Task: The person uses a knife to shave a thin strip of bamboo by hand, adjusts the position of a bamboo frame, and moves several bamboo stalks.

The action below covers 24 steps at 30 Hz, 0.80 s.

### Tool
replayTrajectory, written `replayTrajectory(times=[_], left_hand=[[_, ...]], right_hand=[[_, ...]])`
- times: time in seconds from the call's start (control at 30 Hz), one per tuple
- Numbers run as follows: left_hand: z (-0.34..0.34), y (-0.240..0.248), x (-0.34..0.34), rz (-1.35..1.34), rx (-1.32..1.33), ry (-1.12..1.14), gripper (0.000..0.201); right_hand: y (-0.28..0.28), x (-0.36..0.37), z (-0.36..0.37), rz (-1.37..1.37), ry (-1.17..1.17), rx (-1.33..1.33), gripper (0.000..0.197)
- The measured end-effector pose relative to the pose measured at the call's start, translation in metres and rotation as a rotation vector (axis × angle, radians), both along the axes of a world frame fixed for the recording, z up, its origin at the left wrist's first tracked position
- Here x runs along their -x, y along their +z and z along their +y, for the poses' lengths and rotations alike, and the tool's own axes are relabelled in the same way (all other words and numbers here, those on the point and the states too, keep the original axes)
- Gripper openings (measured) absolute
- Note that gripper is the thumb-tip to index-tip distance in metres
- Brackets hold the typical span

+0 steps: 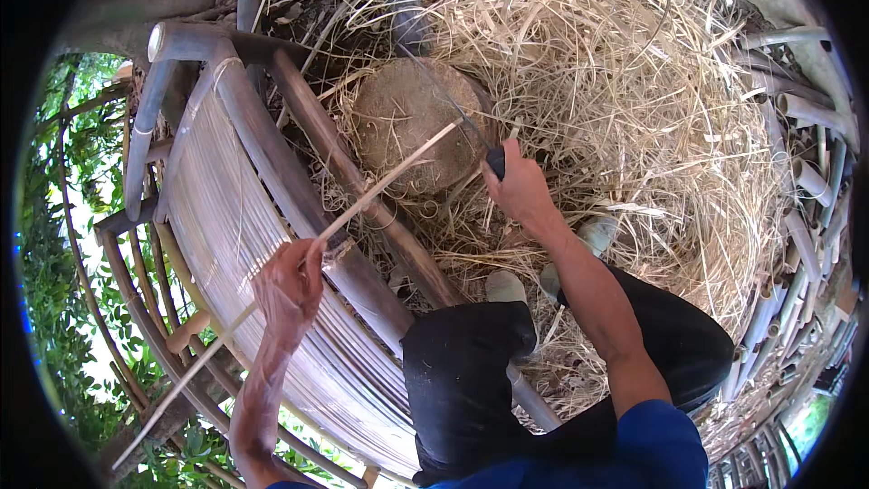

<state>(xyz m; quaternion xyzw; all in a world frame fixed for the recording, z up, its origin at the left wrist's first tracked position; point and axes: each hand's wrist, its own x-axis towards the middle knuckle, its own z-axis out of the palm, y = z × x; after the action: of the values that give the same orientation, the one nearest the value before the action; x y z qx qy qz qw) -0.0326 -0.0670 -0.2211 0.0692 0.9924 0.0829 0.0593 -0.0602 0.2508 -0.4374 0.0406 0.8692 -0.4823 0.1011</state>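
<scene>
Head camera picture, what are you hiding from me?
In the head view:
Most of the knife handle: the right hand wraps around it.
The gripped part of the bamboo strip: covered by the left hand.
What lies beneath the pale shavings: buried by them.
Whether the strip's tip touches the blade: too small to tell.

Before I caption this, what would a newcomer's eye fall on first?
Pale, stringy shavings blanket the upper right. Near top centre, the right hand holds a thin, black-handled knife crossing a round brown wooden block in view; the left hand, lower left, holds a long, pale strip.
</scene>
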Motion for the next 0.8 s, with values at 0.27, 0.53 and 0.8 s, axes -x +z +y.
replayTrajectory(times=[0.27,0.53,0.8], left_hand=[[0.007,0.001,0.0,0.04,-0.021,0.06,0.02],[-0.003,-0.003,-0.018,-0.575,-0.154,0.19,0.027],[-0.006,-0.005,-0.01,0.004,0.028,-0.188,0.013]], right_hand=[[-0.002,-0.005,0.003,-0.077,-0.002,-0.038,0.038],[0.007,-0.01,0.003,-0.175,-0.098,0.192,0.037],[0.008,-0.009,0.006,-0.116,-0.045,0.006,0.039]])
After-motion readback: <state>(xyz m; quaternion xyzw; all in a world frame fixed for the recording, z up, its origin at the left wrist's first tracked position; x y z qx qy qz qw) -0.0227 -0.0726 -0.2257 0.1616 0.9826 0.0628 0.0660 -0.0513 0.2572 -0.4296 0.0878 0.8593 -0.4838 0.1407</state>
